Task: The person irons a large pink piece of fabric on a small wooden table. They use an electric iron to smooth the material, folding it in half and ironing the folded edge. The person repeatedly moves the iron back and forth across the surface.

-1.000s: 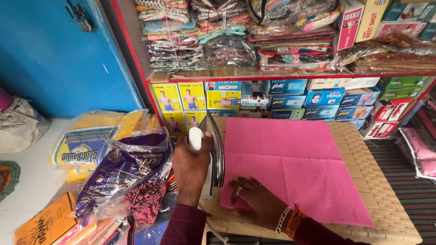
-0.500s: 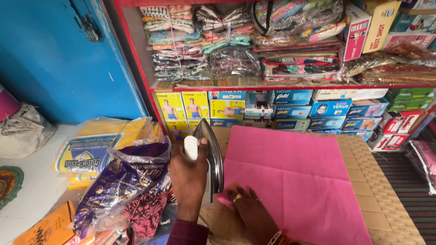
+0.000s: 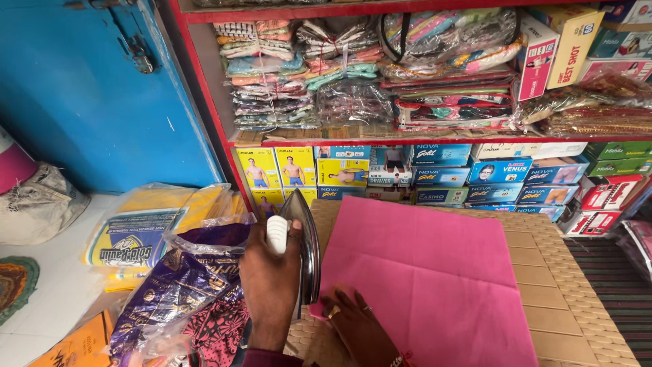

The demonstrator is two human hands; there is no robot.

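A pink cloth [image 3: 424, 275] lies flat on a tan woven surface [image 3: 550, 265]. My left hand [image 3: 270, 285] grips the white handle of a metal clothes iron [image 3: 305, 245], which is tipped up on its side at the cloth's left edge with its shiny soleplate facing the cloth. My right hand [image 3: 360, 326], with rings on its fingers, rests palm down on the near left corner of the pink cloth, just below the iron.
Plastic bags of fabric [image 3: 183, 285] pile up to the left of the iron. Behind stands a red shelf [image 3: 435, 141] with stacked garment boxes [image 3: 468, 180] below it and wrapped clothes above. A blue door [image 3: 95, 95] is at the far left.
The view has tilted upward, so my hands sit lower in the frame. My left hand still holds the tipped iron; my right hand has stayed on the cloth's near corner.
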